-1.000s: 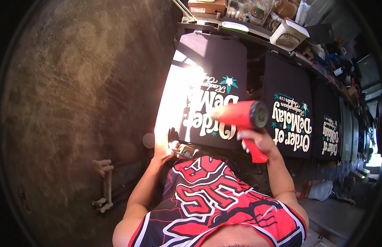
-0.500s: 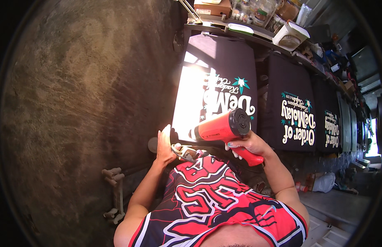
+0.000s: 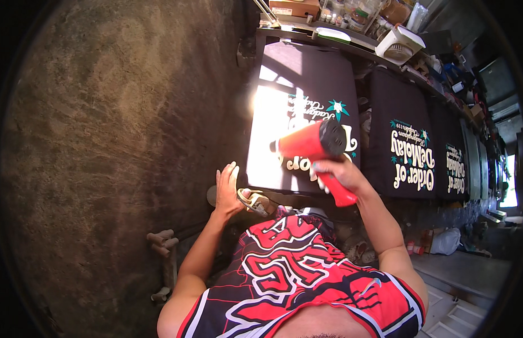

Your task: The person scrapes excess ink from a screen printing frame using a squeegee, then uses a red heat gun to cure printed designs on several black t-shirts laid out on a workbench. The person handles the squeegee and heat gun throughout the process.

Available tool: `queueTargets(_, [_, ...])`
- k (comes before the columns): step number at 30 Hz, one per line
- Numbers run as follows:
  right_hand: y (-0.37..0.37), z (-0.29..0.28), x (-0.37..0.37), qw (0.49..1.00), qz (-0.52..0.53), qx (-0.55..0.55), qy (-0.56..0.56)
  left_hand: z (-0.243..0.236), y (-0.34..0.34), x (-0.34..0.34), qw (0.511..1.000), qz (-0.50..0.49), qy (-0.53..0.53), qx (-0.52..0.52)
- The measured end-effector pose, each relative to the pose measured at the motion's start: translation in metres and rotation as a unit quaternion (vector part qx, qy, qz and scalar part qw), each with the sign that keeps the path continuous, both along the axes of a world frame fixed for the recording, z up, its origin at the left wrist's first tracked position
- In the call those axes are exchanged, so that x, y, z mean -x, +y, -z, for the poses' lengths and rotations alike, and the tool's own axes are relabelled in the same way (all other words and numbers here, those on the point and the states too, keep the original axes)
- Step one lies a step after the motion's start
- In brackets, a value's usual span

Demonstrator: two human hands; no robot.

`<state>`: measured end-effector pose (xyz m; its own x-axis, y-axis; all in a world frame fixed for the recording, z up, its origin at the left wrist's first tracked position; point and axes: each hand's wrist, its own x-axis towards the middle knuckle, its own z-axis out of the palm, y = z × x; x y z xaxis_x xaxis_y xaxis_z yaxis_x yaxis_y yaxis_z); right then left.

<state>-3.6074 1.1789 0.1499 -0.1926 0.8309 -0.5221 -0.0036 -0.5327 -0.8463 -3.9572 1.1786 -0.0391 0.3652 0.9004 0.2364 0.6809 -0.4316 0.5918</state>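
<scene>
Heat gun point(image 3: 306, 141) is in the right hand point(image 3: 338, 171), held by its handle point(image 3: 341, 194), likely for easy aiming over the flat black shirt point(image 3: 329, 67). The left hand point(image 3: 229, 194) is wide, beside the shirt's near left corner.

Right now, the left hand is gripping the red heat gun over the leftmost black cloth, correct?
Not quite: the head view shows the right hand gripping the red heat gun over the leftmost black cloth.
</scene>
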Motion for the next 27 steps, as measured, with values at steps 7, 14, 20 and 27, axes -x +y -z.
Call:
queueTargets(7, [0.060, -0.001, -0.008, 0.997, 0.052, -0.049, 0.003, 0.005, 0.000, -0.014, 0.999, -0.013, 0.001, 0.048])
queueTargets(14, [0.117, 0.018, -0.014, 0.993, 0.020, -0.117, 0.004, -0.001, 0.000, -0.047, 0.991, -0.058, -0.040, 0.110])
queueTargets(20, [0.132, 0.010, -0.042, 0.991, 0.048, -0.114, -0.043, -0.006, -0.004, -0.059, 0.992, -0.062, -0.048, 0.096])
queueTargets(27, [0.109, -0.011, -0.116, 0.994, -0.053, -0.094, 0.002, -0.009, -0.010, -0.068, 0.992, -0.064, -0.030, 0.100])
